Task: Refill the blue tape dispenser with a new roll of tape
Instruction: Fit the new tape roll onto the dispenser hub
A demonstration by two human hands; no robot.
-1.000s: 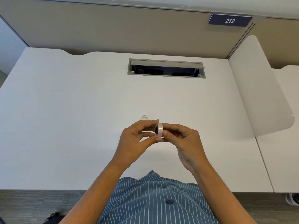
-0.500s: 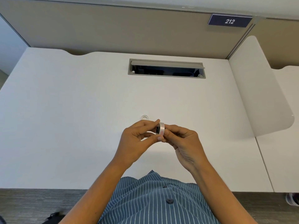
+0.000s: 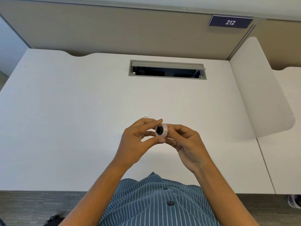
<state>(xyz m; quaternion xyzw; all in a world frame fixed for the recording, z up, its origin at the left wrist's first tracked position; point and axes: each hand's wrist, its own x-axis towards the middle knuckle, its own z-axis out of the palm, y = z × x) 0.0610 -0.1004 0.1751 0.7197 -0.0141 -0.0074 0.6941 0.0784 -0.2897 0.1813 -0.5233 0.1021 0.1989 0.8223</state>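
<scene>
A small roll of clear tape (image 3: pixel 164 130) with a dark hub in its centre is held above the white desk (image 3: pixel 65 119), between both hands. My left hand (image 3: pixel 138 144) pinches it from the left with thumb and forefinger. From the right, my right hand (image 3: pixel 187 144) grips its rim. The roll's open face is turned toward me and to the left. A small clear ring (image 3: pixel 145 117) lies on the desk just behind my left fingers, mostly hidden. No blue dispenser is in view.
A grey cable slot (image 3: pixel 167 70) with an open flap sits in the desk at the back. A white rounded divider panel (image 3: pixel 263 95) stands at the right edge. A beige partition with a sign reading 212 (image 3: pixel 230 22) closes the back.
The roll has turned from edge-on so that its face with the dark hub now shows. Both hands stay in about the same place.
</scene>
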